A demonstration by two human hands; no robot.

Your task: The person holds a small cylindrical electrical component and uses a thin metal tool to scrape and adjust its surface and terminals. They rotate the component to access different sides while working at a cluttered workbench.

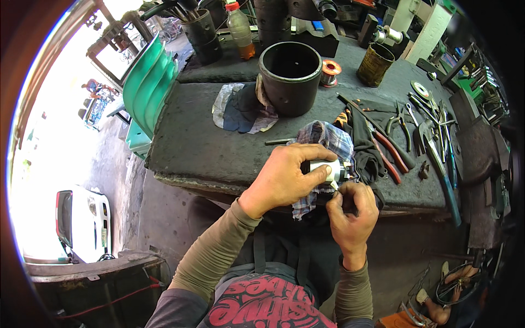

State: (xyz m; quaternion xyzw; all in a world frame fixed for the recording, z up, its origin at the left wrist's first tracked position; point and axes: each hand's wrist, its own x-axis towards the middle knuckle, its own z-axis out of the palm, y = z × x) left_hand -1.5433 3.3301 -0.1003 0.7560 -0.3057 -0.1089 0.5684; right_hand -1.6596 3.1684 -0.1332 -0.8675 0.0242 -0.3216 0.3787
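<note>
My left hand [292, 176] is closed around a short silver-white cylindrical part [330, 170] with a dark end and small metal terminals, perhaps a solenoid. It is held just over a plaid cloth [322, 135] at the workbench's front edge. Just below the part's terminal end, my right hand [355, 215] is closed with its thumb and forefinger pinched together. Whatever sits between those fingertips is too small to tell. Right of my hands, red-handled cutters [389, 147] lie on a dark cloth [367, 164].
A dark open cylinder [291, 82] stands on the workbench [191, 142] beside a crumpled sheet of sandpaper [240, 109]. Behind are a solder spool [330, 72], a rusty can [375, 65] and a plastic bottle [239, 33]. Pliers [402, 124] and several tools lie at right.
</note>
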